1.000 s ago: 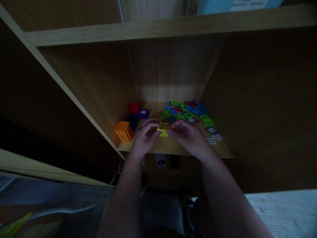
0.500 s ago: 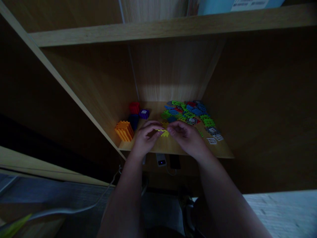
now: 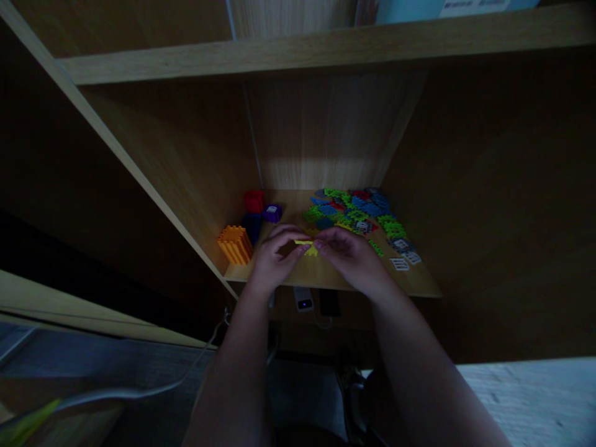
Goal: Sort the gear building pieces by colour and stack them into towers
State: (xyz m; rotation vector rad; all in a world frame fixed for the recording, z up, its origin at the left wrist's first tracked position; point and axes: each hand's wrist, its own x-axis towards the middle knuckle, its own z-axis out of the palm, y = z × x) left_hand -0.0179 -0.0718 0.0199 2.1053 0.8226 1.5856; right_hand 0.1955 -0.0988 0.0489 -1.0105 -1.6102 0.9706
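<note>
Both my hands meet over the front of a wooden desk [image 3: 419, 287] in a dim alcove. My left hand [image 3: 274, 257] and my right hand [image 3: 351, 254] pinch yellow toothed plastic pieces [image 3: 308, 247] between their fingertips, holding them together just above the desk. Behind the hands lies a pile of several green, blue and red interlocking pieces [image 3: 354, 211]. At the left stand an orange cube built of such pieces [image 3: 236, 244], a dark blue cube [image 3: 254, 225], a red one [image 3: 254, 200] and a small purple one [image 3: 272, 213].
Several small white grid pieces [image 3: 405, 261] lie at the right front of the desk. A shelf board [image 3: 298, 53] runs overhead. A small device with a lit spot [image 3: 303, 299] hangs under the desk edge, and a cable trails left.
My hands have drawn closer together around the yellow pieces, so less of the yellow shows between the fingers than a second ago.
</note>
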